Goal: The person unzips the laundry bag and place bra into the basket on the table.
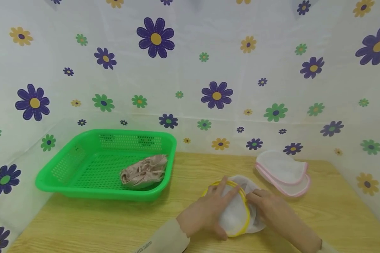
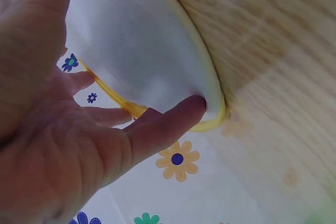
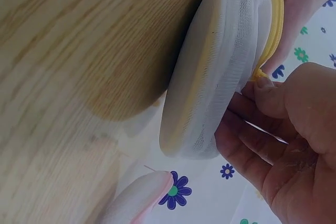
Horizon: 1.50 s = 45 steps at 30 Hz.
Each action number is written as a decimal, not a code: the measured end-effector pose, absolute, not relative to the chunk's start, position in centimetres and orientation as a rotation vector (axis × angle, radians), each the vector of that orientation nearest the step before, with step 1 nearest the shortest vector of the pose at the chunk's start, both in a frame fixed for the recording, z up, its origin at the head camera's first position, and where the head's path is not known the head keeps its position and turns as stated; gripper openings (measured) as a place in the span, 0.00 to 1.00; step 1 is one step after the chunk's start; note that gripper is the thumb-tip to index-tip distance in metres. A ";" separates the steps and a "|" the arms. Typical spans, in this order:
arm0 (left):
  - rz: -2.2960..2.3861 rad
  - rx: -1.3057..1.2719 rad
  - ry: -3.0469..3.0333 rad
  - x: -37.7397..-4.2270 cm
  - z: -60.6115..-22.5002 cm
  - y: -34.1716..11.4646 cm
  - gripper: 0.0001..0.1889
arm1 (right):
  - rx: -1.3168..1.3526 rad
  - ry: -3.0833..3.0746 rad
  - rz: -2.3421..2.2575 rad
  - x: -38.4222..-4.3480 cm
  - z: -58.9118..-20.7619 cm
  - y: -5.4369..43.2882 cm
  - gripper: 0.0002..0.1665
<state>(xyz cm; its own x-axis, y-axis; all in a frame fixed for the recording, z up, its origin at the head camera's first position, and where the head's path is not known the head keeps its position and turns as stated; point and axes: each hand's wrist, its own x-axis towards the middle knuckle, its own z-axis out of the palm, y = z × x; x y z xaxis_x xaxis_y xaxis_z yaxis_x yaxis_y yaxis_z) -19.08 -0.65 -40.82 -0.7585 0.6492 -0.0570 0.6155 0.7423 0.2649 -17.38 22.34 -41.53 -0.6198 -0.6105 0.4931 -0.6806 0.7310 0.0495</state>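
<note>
A round white mesh laundry bag [image 1: 234,214] with a yellow zipper rim lies on the table in front of me. Across its top, my left hand [image 1: 206,211] spreads its fingers, with the thumb toward the near side. In the left wrist view one fingertip presses the mesh [image 2: 142,40] just inside the rim. My right hand [image 1: 272,211] is at the bag's right side. Its thumb and finger pinch the small yellow zipper pull [image 3: 259,74], while the other fingers touch the mesh side wall [image 3: 210,114].
A green plastic basket [image 1: 104,194] stands at the left, with a crumpled beige-pink cloth [image 1: 144,172] inside. Behind the right hand lie white mesh pieces with pink edging [image 1: 282,168]. A flower-printed curtain [image 1: 183,73] hangs along the table's back and sides.
</note>
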 end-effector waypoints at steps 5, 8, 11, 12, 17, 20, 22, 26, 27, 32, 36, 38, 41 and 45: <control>0.353 0.971 2.772 -19.2 -41.0 -0.7 0.72 | 0.983 -2.423 0.193 -17.5 -41.6 22.3 0.25; 0.354 0.956 2.772 -19.2 -41.1 -0.7 0.71 | 0.987 -2.409 0.178 -17.6 -41.7 22.5 0.25; 0.359 0.944 2.766 -19.3 -41.1 -0.7 0.70 | 0.987 -2.406 0.169 -17.6 -41.7 22.6 0.25; 0.355 0.942 2.765 -19.3 -41.1 -0.7 0.69 | 0.986 -2.407 0.167 -17.6 -41.7 22.7 0.25; 0.349 0.925 2.759 -19.3 -40.9 -0.8 0.68 | 0.986 -2.395 0.178 -17.6 -41.8 22.8 0.26; 0.349 0.915 2.762 -19.3 -40.9 -0.8 0.68 | 0.991 -2.375 0.176 -17.7 -41.9 22.9 0.25; 0.347 0.912 2.763 -19.3 -40.9 -0.8 0.69 | 0.994 -2.364 0.172 -17.6 -42.0 22.9 0.25; 0.328 0.913 2.770 -19.2 -40.9 -0.8 0.69 | 0.998 -2.379 0.166 -17.5 -41.9 23.0 0.25; 0.335 0.911 2.767 -19.2 -40.9 -0.8 0.69 | 0.999 -2.387 0.165 -17.5 -41.9 23.0 0.25; 0.343 0.915 2.769 -19.1 -40.8 -0.8 0.69 | 0.977 -2.466 0.158 -17.2 -41.5 22.9 0.23; 0.333 0.913 2.778 -19.2 -40.8 -0.7 0.69 | 0.960 -2.506 0.168 -16.9 -41.3 22.9 0.22; 0.326 0.906 2.778 -19.2 -40.8 -0.7 0.68 | 0.967 -2.502 0.179 -16.9 -41.3 23.0 0.22; 0.316 0.906 2.781 -19.2 -40.9 -0.7 0.68 | 0.991 -2.495 0.197 -17.0 -41.4 23.1 0.23; 0.336 0.895 2.776 -19.2 -40.9 -0.7 0.68 | 1.011 -2.497 0.218 -16.9 -41.4 23.2 0.24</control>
